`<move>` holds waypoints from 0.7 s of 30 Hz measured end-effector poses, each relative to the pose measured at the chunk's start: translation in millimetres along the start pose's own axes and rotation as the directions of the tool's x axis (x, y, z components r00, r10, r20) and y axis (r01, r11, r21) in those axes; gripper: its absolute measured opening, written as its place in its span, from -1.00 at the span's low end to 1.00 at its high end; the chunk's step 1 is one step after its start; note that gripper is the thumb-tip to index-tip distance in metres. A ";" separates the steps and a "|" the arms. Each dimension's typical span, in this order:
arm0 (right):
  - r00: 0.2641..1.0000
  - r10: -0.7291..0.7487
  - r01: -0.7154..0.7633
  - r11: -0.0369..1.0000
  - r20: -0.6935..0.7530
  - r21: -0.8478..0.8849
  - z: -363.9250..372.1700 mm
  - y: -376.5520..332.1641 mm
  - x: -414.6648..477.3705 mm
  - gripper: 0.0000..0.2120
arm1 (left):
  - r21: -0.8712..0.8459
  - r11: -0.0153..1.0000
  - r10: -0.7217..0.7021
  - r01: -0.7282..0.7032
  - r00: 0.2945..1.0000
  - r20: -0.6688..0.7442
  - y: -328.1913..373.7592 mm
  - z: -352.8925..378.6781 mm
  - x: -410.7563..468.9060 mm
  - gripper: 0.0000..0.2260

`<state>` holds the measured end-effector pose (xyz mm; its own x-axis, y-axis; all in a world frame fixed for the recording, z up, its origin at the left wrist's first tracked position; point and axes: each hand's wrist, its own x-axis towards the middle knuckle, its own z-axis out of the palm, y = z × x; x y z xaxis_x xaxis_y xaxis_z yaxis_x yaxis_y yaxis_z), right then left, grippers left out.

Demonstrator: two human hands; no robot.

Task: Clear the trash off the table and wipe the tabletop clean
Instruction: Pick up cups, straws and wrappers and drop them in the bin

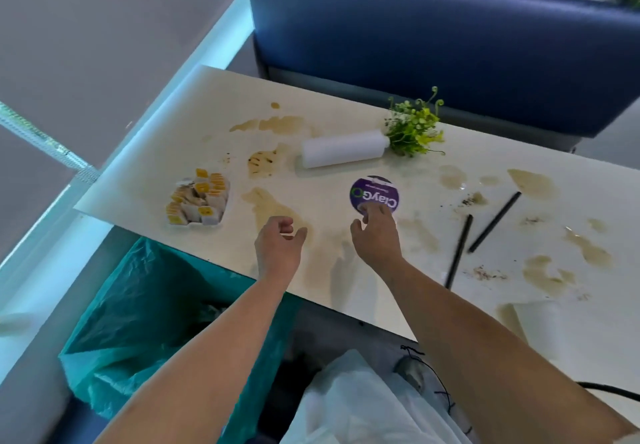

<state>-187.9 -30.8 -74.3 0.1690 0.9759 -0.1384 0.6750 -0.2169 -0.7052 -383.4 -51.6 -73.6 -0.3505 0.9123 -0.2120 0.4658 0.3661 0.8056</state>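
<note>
A white tabletop [346, 108] carries brown spill stains and crumbs. On it lie a round purple ClayGo disc [373, 193], a tipped-over white vase [343, 148] with green sprigs [414, 128], a clear pack of small sachets [199, 201] and two black straws [459, 249]. My right hand [375, 236] rests with its fingertips on the near edge of the disc, fingers spread. My left hand [278, 244] hovers just above the table's near edge, fingers loosely curled, holding nothing I can see.
A bin lined with a teal bag [145, 308] stands under the table's near left corner. A white plastic bag [360, 405] sits below my arms. White paper [540, 322] lies at the near right. A blue bench [433, 45] runs behind the table.
</note>
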 end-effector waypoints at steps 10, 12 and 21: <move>0.985 0.145 -0.143 0.989 -0.097 0.025 -84.3 103.3 -10.2 -0.70 | 0.023 0.998 0.055 -0.060 0.984 0.167 48.6 107.8 -48.7 -0.75; 0.978 0.175 -0.172 0.984 -0.109 0.034 -98.9 122.4 -10.6 -0.70 | 0.046 0.996 0.064 -0.075 0.978 0.199 58.8 127.5 -60.6 -0.74; 0.956 0.266 -0.254 0.962 -0.127 0.104 -146.7 188.3 -13.3 -0.69 | 0.095 0.989 0.071 -0.112 0.931 0.359 92.9 203.9 -98.3 -0.65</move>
<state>42.4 -88.4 -103.2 0.4321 0.8716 -0.2314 0.5318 -0.4535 -0.7152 -140.0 -69.8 -90.7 -0.0017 0.9409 -0.3386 0.5773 0.2774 0.7680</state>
